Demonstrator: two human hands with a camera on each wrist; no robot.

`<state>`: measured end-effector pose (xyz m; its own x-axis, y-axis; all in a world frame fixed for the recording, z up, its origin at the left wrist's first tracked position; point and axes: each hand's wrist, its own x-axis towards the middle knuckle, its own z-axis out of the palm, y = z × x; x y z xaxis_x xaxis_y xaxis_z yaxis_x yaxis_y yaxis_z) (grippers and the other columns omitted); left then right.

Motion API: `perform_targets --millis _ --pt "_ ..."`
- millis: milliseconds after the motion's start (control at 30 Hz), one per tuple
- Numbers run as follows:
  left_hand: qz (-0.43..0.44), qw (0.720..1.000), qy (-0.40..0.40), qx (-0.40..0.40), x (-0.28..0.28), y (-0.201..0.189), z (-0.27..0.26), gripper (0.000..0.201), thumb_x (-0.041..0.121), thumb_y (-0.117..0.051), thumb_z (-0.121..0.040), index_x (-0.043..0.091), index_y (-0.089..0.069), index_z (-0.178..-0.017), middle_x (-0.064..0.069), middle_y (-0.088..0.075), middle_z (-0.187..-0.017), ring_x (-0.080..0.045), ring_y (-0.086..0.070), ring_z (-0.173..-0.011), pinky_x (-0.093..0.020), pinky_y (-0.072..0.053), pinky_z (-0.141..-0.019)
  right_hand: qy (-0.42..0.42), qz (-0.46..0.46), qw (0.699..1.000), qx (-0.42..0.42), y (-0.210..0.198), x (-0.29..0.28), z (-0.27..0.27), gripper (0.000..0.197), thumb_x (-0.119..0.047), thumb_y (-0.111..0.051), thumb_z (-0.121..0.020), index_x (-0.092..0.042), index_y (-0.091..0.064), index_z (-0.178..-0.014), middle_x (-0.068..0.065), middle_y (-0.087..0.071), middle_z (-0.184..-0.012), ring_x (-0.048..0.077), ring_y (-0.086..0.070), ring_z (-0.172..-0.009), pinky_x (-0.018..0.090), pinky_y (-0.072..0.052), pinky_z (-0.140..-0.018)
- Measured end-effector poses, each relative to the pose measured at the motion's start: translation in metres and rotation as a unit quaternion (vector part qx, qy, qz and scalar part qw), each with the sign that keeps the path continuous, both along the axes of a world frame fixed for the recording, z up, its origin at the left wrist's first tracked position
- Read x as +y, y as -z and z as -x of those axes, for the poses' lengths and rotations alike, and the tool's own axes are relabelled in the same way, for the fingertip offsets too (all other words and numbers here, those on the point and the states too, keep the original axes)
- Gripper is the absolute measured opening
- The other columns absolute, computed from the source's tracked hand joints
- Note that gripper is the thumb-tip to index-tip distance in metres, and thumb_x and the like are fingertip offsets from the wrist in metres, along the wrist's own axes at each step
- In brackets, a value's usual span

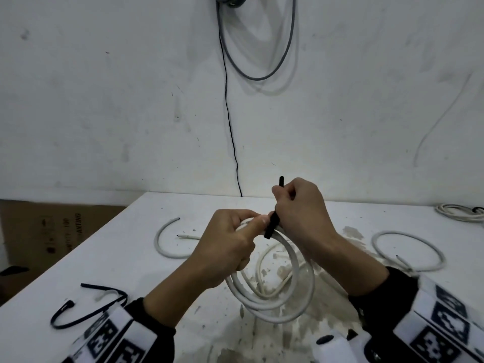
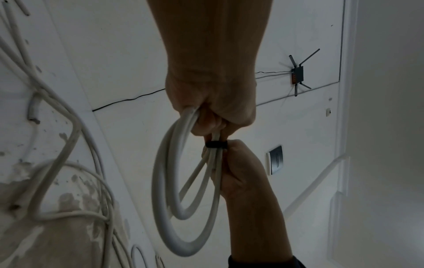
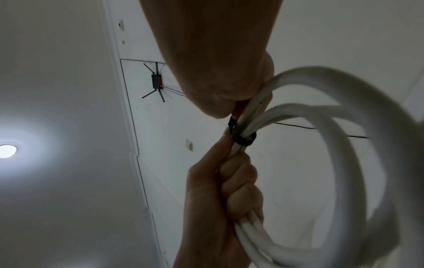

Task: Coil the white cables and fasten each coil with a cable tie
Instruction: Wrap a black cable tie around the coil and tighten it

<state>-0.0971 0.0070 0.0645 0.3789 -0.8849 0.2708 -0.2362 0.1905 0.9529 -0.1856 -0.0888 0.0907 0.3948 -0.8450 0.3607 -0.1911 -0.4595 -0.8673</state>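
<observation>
A white cable coil [image 1: 290,297] hangs above the white table [image 1: 131,258]. My left hand [image 1: 233,244] grips its top strands in a fist, thumb pressed next to a black cable tie [image 1: 271,224] wrapped round the bundle. My right hand [image 1: 298,208] pinches the tie, whose tail sticks up past the fingers. In the left wrist view the tie [image 2: 216,145] circles the strands between my left hand [image 2: 213,112] and right hand [image 2: 241,172]. The right wrist view shows the tie [image 3: 243,140] snug round the coil [image 3: 344,163], just above my left fist [image 3: 229,190].
Two loose black cable ties [image 1: 89,309] lie at the table's front left. A short white cable arc [image 1: 163,242] lies to the left, a white loop [image 1: 408,251] to the right, a bundled coil [image 1: 461,212] at the far right. A cardboard box [image 1: 39,231] stands left of the table.
</observation>
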Motion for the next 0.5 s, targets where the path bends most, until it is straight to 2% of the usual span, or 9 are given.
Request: perform_targets --millis 67,100,200,300,367,500 --pt "0.012 1.0 0.008 -0.017 0.001 0.0 0.0 0.022 0.013 -0.051 -0.094 0.004 -0.069 -0.083 0.009 -0.025 -0.038 -0.008 -0.018 -0.034 -0.014 -0.02 -0.037 -0.012 -0.013 1.0 -0.004 -0.001 -0.001 -0.001 0.023 -0.021 -0.049 -0.095 -0.005 -0.05 -0.078 0.005 -0.056 -0.07 0.027 -0.061 -0.072 0.034 -0.048 -0.064" --pt "0.021 0.999 0.009 -0.03 0.001 0.0 0.001 0.022 0.012 -0.051 -0.094 0.005 -0.07 -0.085 0.009 -0.026 -0.037 -0.008 -0.019 -0.033 -0.014 -0.02 -0.038 -0.015 -0.016 1.0 -0.002 -0.002 -0.001 -0.002 0.024 -0.021 -0.05 -0.094 -0.001 -0.053 -0.081 0.005 -0.056 -0.07 0.025 -0.06 -0.068 0.033 -0.048 -0.062" --pt "0.042 0.998 0.016 -0.041 0.002 -0.003 0.001 0.023 0.009 -0.05 -0.094 0.01 -0.072 -0.085 0.008 -0.025 -0.038 -0.009 -0.017 -0.034 -0.015 -0.019 -0.039 -0.034 -0.051 0.998 0.005 -0.006 -0.007 -0.003 0.028 -0.021 -0.053 -0.094 0.006 -0.057 -0.086 0.003 -0.051 -0.063 0.012 -0.047 -0.052 0.024 -0.039 -0.052" --pt "0.046 0.998 0.021 -0.048 0.004 -0.004 0.0 0.025 0.009 -0.051 -0.093 0.016 -0.073 -0.081 0.003 -0.024 -0.042 -0.012 -0.017 -0.036 -0.018 -0.018 -0.041 -0.074 -0.152 0.985 -0.028 -0.012 -0.014 -0.002 0.022 -0.012 -0.055 -0.092 0.002 -0.055 -0.075 0.007 -0.05 -0.063 0.005 -0.043 -0.034 0.017 -0.036 -0.039" --pt "0.041 0.997 0.026 -0.066 0.005 -0.005 -0.001 0.023 0.009 -0.052 -0.093 0.012 -0.073 -0.083 0.003 -0.025 -0.043 -0.011 -0.018 -0.035 -0.018 -0.019 -0.04 -0.085 -0.193 0.976 -0.058 -0.016 -0.017 -0.002 0.019 -0.004 -0.055 -0.09 0.002 -0.053 -0.072 0.009 -0.046 -0.06 0.006 -0.037 -0.03 0.015 -0.029 -0.036" --pt "0.021 0.996 0.039 -0.081 0.004 -0.005 -0.003 0.021 0.007 -0.05 -0.094 0.0 -0.07 -0.092 0.01 -0.027 -0.038 -0.007 -0.02 -0.032 -0.014 -0.02 -0.038 -0.078 -0.237 0.964 -0.098 -0.016 -0.023 -0.006 0.02 0.005 -0.055 -0.085 0.003 -0.053 -0.065 0.008 -0.043 -0.054 0.009 -0.031 -0.031 0.016 -0.02 -0.036"
